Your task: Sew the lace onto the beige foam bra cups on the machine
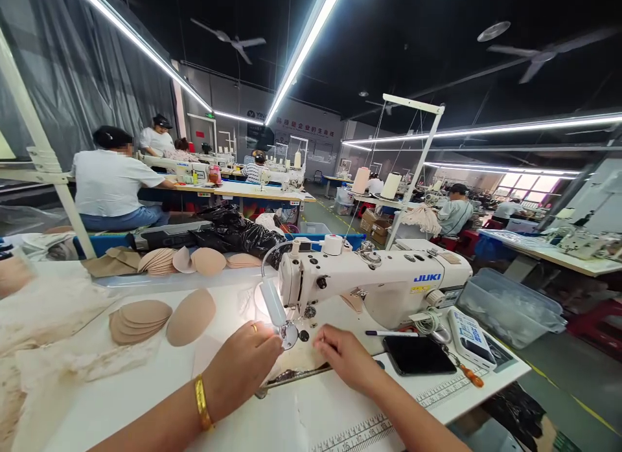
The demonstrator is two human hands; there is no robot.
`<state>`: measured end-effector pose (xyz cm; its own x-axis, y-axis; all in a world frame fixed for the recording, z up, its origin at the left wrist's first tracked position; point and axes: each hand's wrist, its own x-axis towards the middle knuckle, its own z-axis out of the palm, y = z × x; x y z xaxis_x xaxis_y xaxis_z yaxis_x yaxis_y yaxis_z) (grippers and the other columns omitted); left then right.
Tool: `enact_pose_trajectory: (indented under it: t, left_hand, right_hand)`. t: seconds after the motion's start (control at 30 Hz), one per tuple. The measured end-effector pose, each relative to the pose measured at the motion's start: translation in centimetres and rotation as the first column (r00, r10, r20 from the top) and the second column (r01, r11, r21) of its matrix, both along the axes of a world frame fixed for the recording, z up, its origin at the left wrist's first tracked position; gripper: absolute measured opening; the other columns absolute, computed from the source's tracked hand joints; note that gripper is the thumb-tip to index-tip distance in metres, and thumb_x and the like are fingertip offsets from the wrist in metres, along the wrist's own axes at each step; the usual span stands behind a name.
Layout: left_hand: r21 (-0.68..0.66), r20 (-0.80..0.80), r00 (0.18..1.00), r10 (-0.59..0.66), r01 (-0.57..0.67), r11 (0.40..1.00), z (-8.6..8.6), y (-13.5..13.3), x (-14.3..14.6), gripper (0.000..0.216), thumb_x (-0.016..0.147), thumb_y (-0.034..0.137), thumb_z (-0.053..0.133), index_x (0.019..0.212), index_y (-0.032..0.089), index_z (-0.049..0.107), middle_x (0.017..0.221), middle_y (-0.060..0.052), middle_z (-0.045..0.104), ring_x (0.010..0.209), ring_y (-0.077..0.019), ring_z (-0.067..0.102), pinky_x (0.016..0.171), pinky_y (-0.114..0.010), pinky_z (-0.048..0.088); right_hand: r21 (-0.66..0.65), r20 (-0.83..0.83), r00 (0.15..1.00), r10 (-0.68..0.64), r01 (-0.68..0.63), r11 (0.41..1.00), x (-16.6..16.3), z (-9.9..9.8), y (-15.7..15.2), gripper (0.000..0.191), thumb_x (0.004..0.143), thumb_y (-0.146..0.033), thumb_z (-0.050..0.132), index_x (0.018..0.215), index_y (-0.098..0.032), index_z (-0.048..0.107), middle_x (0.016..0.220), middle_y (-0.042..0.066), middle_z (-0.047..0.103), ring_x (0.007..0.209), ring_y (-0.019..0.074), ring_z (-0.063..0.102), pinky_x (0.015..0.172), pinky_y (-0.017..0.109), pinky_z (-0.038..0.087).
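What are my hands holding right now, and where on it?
The left hand and right hand press a pale fabric piece flat by the sewing machine needle; glare hides whether either pinches it.

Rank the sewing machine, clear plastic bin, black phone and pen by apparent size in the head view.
1. sewing machine
2. clear plastic bin, though it sits farther away
3. black phone
4. pen

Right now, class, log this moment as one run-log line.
left hand on pale fabric at needle | right hand on same fabric | sewing machine lamp lit | tan pads stacked left | phone lying right
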<state>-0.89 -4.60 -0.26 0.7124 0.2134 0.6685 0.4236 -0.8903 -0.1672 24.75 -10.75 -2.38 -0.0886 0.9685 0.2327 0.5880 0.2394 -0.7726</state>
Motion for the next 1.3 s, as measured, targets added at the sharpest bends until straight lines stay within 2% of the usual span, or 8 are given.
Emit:
enact_pose_trajectory:
  t: [0.27, 0.37, 0.47, 0.6, 0.77, 0.9, 1.03, 1.3]
  left_hand:
    - [0.180, 0.143, 0.988, 0.052, -0.078, 0.981, -0.9, 3.0, 0.7, 0.035, 0.098, -0.004, 0.044, 0.076, 0.022, 0.055, 0.063, 0.001, 0.052, 0.061, -0.0184, 0.044, 0.065, -0.033, 0.034]
    - [0.176, 0.141, 0.988, 0.060, -0.085, 0.981, -0.5, 2.6, 0.2, 0.036, 0.095, -0.007, 0.044, 0.075, 0.022, 0.055, 0.066, 0.000, 0.057, 0.066, -0.0187, 0.049, 0.068, -0.033, 0.038]
    - [0.147, 0.119, 0.992, -0.039, 0.021, 0.989, -0.3, 1.1, 0.3, 0.033, 0.097, -0.004, 0.044, 0.101, 0.022, 0.065, 0.088, -0.004, 0.073, 0.078, -0.0196, 0.061, 0.076, -0.034, 0.046]
    - [-0.168, 0.035, 0.952, -0.303, 0.305, 0.938, -1.0, -1.1, 1.6, 0.030, 0.103, 0.006, 0.040, 0.118, 0.022, 0.060, 0.107, -0.005, 0.077, 0.083, -0.0176, 0.069, 0.078, -0.031, 0.052]
    - [-0.382, 0.096, 0.955, -0.282, 0.297, 0.875, -2.3, -1.3, 1.8, 0.026, 0.108, 0.016, 0.038, 0.093, 0.023, 0.057, 0.081, 0.000, 0.066, 0.071, -0.0165, 0.060, 0.066, -0.027, 0.047]
    - [-0.361, 0.091, 0.960, -0.266, 0.281, 0.889, -2.4, -1.0, 1.3, 0.027, 0.106, 0.013, 0.036, 0.088, 0.022, 0.054, 0.078, -0.001, 0.063, 0.069, -0.0161, 0.056, 0.063, -0.027, 0.044]
    - [-0.329, 0.057, 0.960, -0.273, 0.276, 0.903, -2.2, -1.0, 1.3, 0.030, 0.106, 0.012, 0.034, 0.083, 0.022, 0.051, 0.075, 0.000, 0.062, 0.067, -0.0165, 0.055, 0.064, -0.027, 0.044]
    - [-0.306, 0.054, 0.958, -0.283, 0.286, 0.908, -2.6, -0.7, 1.3, 0.028, 0.105, 0.011, 0.037, 0.080, 0.022, 0.046, 0.073, 0.000, 0.061, 0.066, -0.0173, 0.054, 0.062, -0.028, 0.039]
  right_hand:
    - [0.005, -0.031, 0.987, -0.161, 0.161, 0.987, -1.8, -0.6, 8.1, 0.017, 0.090, -0.022, 0.054, 0.073, -0.022, 0.057, 0.061, -0.002, 0.054, 0.064, 0.0177, 0.051, 0.060, 0.026, 0.036]
    - [-0.004, 0.028, 0.994, -0.108, 0.108, 0.994, -2.1, 0.3, 5.9, 0.023, 0.085, -0.017, 0.062, 0.065, -0.022, 0.052, 0.056, -0.004, 0.050, 0.060, 0.0158, 0.046, 0.057, 0.025, 0.031]
    - [-0.036, 0.077, 0.997, 0.009, -0.006, 0.999, -1.9, 1.6, 1.4, 0.022, 0.084, -0.013, 0.061, 0.066, -0.022, 0.053, 0.059, -0.006, 0.053, 0.058, 0.0134, 0.046, 0.056, 0.024, 0.030]
    - [-0.082, 0.102, 0.979, 0.174, -0.166, 0.983, -1.9, 2.5, -3.8, 0.016, 0.090, -0.013, 0.059, 0.078, -0.023, 0.060, 0.067, -0.007, 0.059, 0.062, 0.0124, 0.050, 0.059, 0.023, 0.034]
    - [0.258, 0.112, 0.994, 0.019, -0.047, 0.965, -2.6, 2.8, -4.4, 0.013, 0.102, -0.021, 0.056, 0.093, -0.024, 0.065, 0.085, 0.001, 0.068, 0.077, 0.0181, 0.062, 0.068, 0.028, 0.046]
    - [0.610, 0.039, 0.979, -0.198, 0.134, 0.781, -3.9, 4.1, -2.4, 0.020, 0.103, -0.019, 0.055, 0.119, -0.025, 0.066, 0.103, 0.008, 0.066, 0.093, 0.0228, 0.063, 0.079, 0.035, 0.052]
    - [0.673, 0.042, 0.949, -0.313, 0.205, 0.710, -5.6, 5.0, -0.2, 0.018, 0.099, -0.014, 0.056, 0.111, -0.022, 0.066, 0.095, 0.007, 0.063, 0.086, 0.0228, 0.061, 0.073, 0.034, 0.050]
    - [0.608, -0.074, 0.947, -0.313, 0.292, 0.738, -5.9, 5.1, 1.2, 0.013, 0.094, -0.013, 0.055, 0.088, -0.022, 0.062, 0.085, 0.003, 0.060, 0.075, 0.0186, 0.056, 0.066, 0.030, 0.044]
